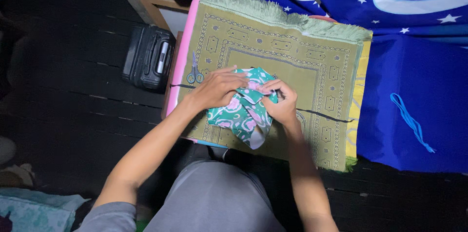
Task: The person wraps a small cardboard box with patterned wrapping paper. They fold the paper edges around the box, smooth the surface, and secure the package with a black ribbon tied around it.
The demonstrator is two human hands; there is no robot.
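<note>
left hand [218, 89] | right hand [281, 101] | both pinching green patterned cloth [242, 115] between them

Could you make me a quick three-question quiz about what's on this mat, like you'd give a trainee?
1. True or false: both hands are on the green patterned cloth.
2. Which tool lies on the mat beside the left hand? A) a knife B) scissors C) a stapler
3. Fill in: a thin black ____ runs across the mat, coming out past the right hand.

Key
1. True: both hands pinch the cloth's bunched top.
2. B: small scissors with pale blue handles.
3. Strip: it also shows at the mat's left edge, under the scissors.
</note>
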